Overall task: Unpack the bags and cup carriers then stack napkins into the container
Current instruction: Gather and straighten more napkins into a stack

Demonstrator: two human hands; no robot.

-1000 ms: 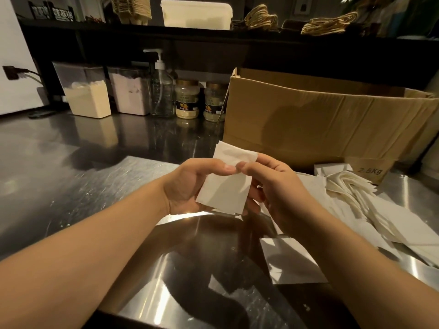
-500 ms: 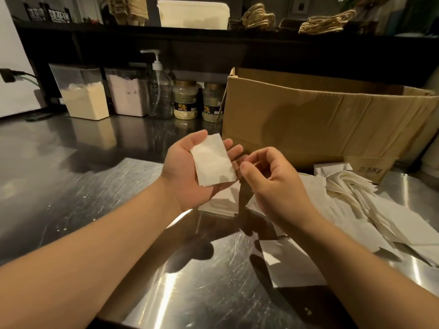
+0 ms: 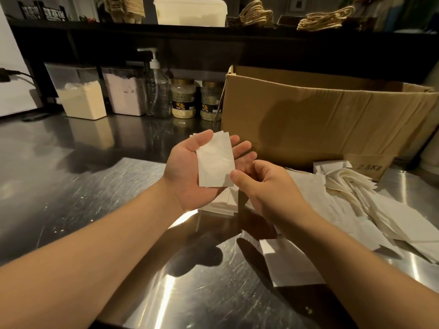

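A small white folded paper napkin [image 3: 215,162] lies on my flat, upturned left hand [image 3: 199,172]. My right hand [image 3: 266,186] pinches its near corner with curled fingers, above the scratched steel counter [image 3: 95,186].

Steel counter [image 3: 78,186] bare at left; cardboard box [image 3: 320,119] blocks behind, paper bags [image 3: 380,210] (loose pile) clutter right.
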